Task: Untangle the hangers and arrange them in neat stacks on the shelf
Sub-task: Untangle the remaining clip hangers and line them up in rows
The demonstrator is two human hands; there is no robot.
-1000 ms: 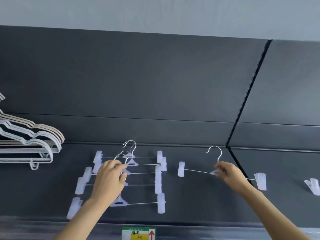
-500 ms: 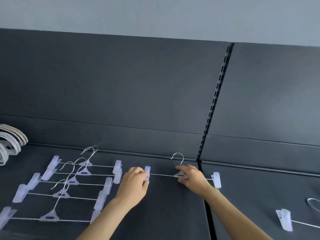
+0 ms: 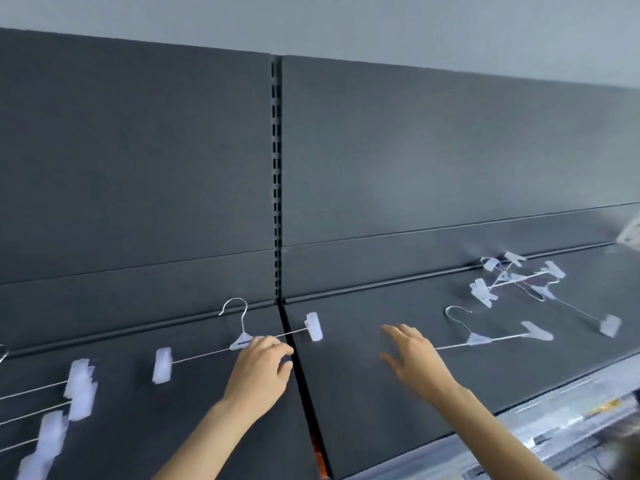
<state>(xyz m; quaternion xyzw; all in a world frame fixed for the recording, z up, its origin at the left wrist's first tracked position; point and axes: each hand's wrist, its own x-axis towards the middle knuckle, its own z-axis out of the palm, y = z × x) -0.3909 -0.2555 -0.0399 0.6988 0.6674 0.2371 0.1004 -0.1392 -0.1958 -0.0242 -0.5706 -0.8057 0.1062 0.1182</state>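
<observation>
Two hands work a dark shelf [image 3: 381,393]: the left hand [image 3: 258,370] pinches a clip hanger [image 3: 239,342] at its centre — bar lying left-right, hook toward the back panel — while the right hand [image 3: 410,356] reaches, fingers spread and empty, toward a second hanger [image 3: 479,339]. Light, springy wire, probably best held mid-bar.

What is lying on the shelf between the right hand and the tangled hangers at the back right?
In the head view, one single clip hanger lies between the right hand and the tangled hangers.
</observation>
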